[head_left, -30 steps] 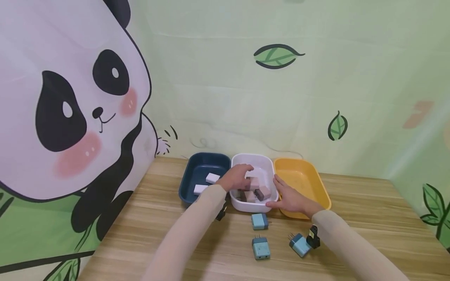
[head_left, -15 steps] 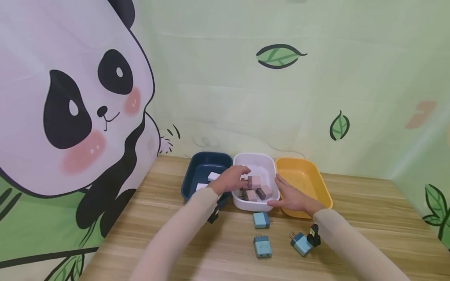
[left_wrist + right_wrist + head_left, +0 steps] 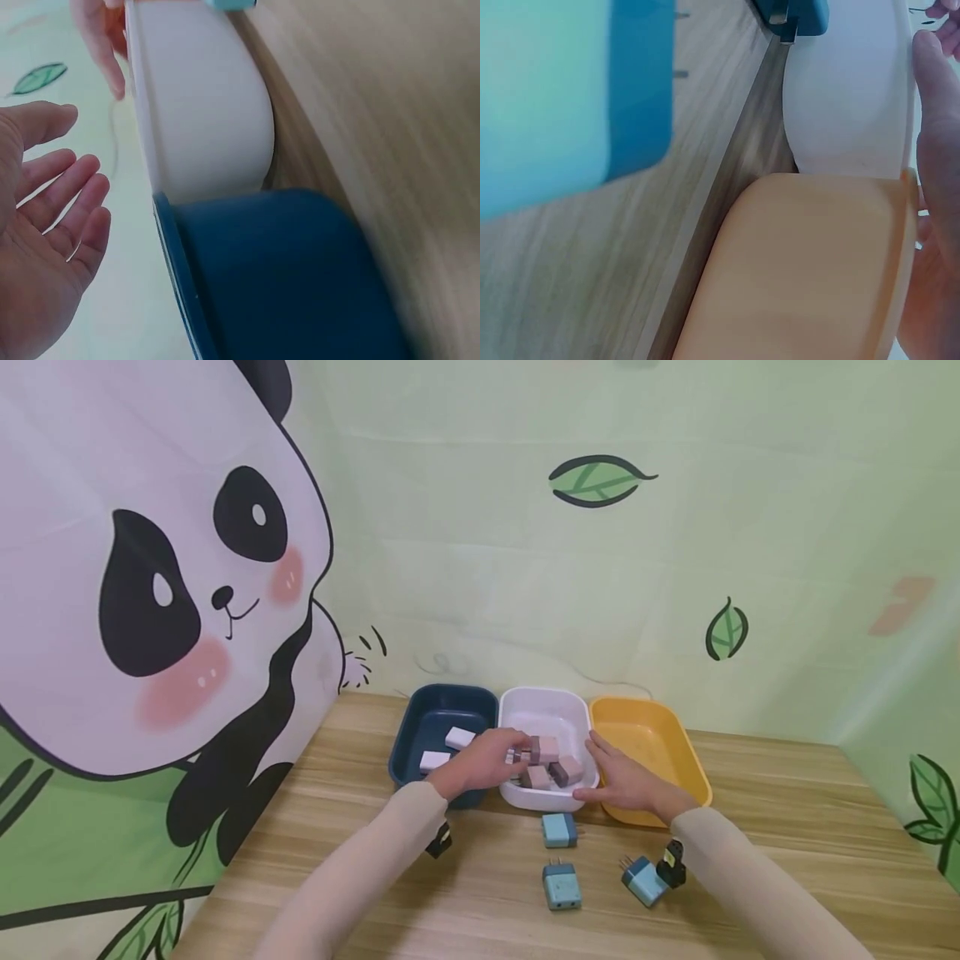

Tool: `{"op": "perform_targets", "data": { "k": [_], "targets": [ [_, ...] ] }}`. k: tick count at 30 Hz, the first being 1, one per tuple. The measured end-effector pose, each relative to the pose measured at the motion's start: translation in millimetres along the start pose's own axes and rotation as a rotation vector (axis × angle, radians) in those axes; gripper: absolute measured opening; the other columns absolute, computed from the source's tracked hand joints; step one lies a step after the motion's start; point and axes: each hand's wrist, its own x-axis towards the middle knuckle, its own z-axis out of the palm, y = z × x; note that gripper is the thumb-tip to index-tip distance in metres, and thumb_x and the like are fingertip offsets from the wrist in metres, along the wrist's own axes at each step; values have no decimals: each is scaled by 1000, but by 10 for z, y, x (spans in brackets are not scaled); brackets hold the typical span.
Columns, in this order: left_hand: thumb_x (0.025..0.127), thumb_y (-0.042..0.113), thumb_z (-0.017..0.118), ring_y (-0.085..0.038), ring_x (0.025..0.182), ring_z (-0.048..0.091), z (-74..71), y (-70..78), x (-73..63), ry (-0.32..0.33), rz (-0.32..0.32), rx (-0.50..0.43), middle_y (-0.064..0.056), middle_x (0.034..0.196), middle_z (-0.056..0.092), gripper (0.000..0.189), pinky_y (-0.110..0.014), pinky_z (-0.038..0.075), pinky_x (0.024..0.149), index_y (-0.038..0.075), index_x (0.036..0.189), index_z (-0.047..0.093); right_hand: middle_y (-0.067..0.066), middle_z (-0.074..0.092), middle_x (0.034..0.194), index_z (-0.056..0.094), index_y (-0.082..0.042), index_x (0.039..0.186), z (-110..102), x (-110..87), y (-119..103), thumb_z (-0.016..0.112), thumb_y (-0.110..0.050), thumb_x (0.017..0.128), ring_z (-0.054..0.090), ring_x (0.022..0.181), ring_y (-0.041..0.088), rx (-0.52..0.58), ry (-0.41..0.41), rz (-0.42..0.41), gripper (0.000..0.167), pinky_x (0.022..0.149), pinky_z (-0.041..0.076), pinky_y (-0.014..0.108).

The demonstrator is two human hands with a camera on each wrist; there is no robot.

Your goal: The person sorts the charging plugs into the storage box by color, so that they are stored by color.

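Note:
My left hand [image 3: 487,760] hovers over the left rim of the white bin [image 3: 551,706], fingers loosely bent and holding nothing; the left wrist view shows its palm [image 3: 37,285] and parted fingers. Pink and grey charger plugs [image 3: 567,769] lie in the bin, one [image 3: 546,750] just beyond the left fingertips. My right hand [image 3: 633,785] rests at the bin's right side, fingers stretched along the rim and thumb at the front corner. In the right wrist view the right thumb [image 3: 934,75] lies along the white rim.
A dark blue bin [image 3: 405,743] with white blocks [image 3: 434,762] adjoins on the left, and a yellow bin [image 3: 652,739] on the right. Three blue charger plugs lie in front: one near the white bin [image 3: 559,830], one nearer me [image 3: 562,887], one by the right wrist [image 3: 644,882].
My left hand has drawn back leftward and slightly lower, uncovering more of the pink plugs. My right hand stays at the white bin's rim. The view has shifted slightly.

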Motion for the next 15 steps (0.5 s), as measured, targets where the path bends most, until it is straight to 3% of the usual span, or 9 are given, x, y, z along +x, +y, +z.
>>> {"op": "perform_targets", "data": {
  "k": [7,15],
  "targets": [
    [90,21,62,-14,100,57,78,126,-200,21,120,19,3,110,62,29,-27,45,90,14,119,62,22,28,149,32,1,145,-81,-137,41,67,-53,81,29,133,41,-36,117,-54,91,104,28,56],
    [90,20,65,-8,100,57,207,318,-347,-43,184,-4,1,112,63,28,-22,46,88,14,117,63,26,37,140,42,6,136,-213,-442,258,66,-47,85,34,127,45,-42,231,-61,77,100,32,59]
  ]
}}
